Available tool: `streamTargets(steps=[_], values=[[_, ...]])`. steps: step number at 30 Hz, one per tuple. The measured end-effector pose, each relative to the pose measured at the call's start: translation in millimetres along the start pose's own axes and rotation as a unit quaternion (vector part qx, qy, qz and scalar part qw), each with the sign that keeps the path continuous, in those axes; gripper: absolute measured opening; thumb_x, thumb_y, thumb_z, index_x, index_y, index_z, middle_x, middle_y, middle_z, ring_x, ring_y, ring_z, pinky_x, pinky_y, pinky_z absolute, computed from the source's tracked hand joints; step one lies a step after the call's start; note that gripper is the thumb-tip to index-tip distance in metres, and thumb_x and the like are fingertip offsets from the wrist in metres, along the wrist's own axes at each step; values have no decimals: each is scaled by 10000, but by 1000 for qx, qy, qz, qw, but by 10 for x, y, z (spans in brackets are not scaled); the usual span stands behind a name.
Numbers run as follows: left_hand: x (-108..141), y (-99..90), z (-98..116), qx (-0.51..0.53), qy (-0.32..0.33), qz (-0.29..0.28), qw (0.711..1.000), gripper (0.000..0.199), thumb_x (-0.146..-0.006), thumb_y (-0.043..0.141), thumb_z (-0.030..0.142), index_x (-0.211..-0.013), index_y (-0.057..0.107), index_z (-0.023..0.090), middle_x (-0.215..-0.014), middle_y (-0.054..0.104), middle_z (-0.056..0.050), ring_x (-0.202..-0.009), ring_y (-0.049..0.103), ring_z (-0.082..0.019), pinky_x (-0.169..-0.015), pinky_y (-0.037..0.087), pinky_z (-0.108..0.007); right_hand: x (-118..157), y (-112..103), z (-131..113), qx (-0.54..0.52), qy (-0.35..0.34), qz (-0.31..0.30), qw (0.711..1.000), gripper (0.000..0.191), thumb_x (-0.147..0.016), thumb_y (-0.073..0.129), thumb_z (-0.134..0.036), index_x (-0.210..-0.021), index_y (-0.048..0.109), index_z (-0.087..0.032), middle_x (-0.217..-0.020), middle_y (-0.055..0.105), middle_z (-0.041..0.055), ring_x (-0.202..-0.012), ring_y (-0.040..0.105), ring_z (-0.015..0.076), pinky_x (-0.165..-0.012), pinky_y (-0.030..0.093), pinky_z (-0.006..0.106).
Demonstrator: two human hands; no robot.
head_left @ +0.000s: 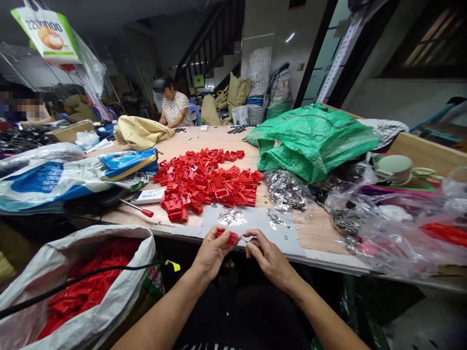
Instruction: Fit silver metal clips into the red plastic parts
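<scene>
Near the table's front edge, my left hand [212,253] is closed around a small red plastic part [232,238]. My right hand [263,253] is just right of it, its fingers pinched on a small thin piece, too small to make out, close to the red part's right end. Beyond my hands, small flat metal pieces [232,217] lie on a grey sheet [215,214], with a few more [276,221] to the right. A large pile of red plastic parts [207,182] covers the middle of the table.
A white sack [144,243] of red parts stands at the lower left. A red-tipped tool [146,212] lies left of the pile. On the right are a green bag [310,141], metal pieces in clear plastic [286,189] and a cup [394,169]. A person [178,108] sits across the table.
</scene>
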State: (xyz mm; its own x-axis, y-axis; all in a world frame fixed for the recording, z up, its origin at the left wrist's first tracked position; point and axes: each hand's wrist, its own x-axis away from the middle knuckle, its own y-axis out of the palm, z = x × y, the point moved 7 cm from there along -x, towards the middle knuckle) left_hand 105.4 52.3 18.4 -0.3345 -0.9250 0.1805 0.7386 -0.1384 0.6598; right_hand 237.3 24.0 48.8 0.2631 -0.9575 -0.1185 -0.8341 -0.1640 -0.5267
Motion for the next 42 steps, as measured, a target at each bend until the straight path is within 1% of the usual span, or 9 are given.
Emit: streamTargets(steps=[3,8,11,17,24,27,30,37,42], values=[[86,46,-66,88,-64,-9,994,136,-833,634,253,-829,589,125,-811,726,-97,-832,700,-192,-883,492,-333,6,44,-144,-7,-6,-32,999,394,-967,374,-329,-1348,371,-230,-619,556,-60,-593,541,134,-656,426,261],[207,39,-115,164,-131,65,975,201,-911,513,224,-893,630,62,-794,731,-112,-788,713,-199,-848,530,-334,-15,100,-280,12,-19,-50,998,387,-957,411,-338,-1330,445,-243,-694,615,-27,-608,568,134,-642,431,250],[247,67,-80,183,-141,79,970,225,-919,501,226,-866,635,52,-781,728,-115,-770,713,-195,-821,543,-322,-25,100,-318,10,-29,-51,998,389,-955,417,-358,-1324,460,-243,-743,647,-10,-628,586,139,-641,442,249],[267,70,-87,208,-142,69,965,231,-915,514,236,-859,644,54,-806,730,-122,-776,710,-191,-858,533,-337,-36,84,-363,16,-32,-58,998,375,-955,413,-366,-1294,495,-227,-765,678,3,-648,618,147,-657,469,255],[287,32,-121,226,-116,64,965,190,-901,534,205,-831,643,65,-781,737,-108,-759,713,-194,-939,503,-393,-61,85,-396,60,-42,-35,997,295,-946,423,-347,-1178,573,-244,-970,700,48,-844,655,198,-748,475,287],[300,12,-121,221,-103,61,968,153,-883,565,208,-838,636,80,-814,739,-104,-774,715,-200,-960,490,-404,-99,105,-387,23,-53,-14,998,269,-962,389,-362,-1028,612,-227,-878,674,27,-775,629,173,-718,461,263],[311,-21,-139,219,-102,55,969,140,-856,606,215,-860,630,77,-869,735,-125,-808,714,-212,-980,474,-402,-147,137,-354,-27,-42,-2,999,352,-973,347,-409,-854,603,-199,-703,580,-3,-631,546,139,-617,433,239],[370,-180,-53,198,-59,58,977,125,-803,673,236,-817,603,134,-769,696,-49,-712,674,-152,-833,508,-328,-192,343,-432,-98,-17,-74,992,246,-909,499,-444,-958,553,-209,-750,573,-12,-688,522,141,-645,431,246],[466,-358,23,229,-51,74,969,370,-819,601,484,-1039,573,188,-972,679,-87,-852,660,-198,-856,492,-371,-379,481,-629,-168,-30,-83,982,225,-883,545,-413,-815,535,-198,-732,543,-19,-682,496,126,-631,422,233]])
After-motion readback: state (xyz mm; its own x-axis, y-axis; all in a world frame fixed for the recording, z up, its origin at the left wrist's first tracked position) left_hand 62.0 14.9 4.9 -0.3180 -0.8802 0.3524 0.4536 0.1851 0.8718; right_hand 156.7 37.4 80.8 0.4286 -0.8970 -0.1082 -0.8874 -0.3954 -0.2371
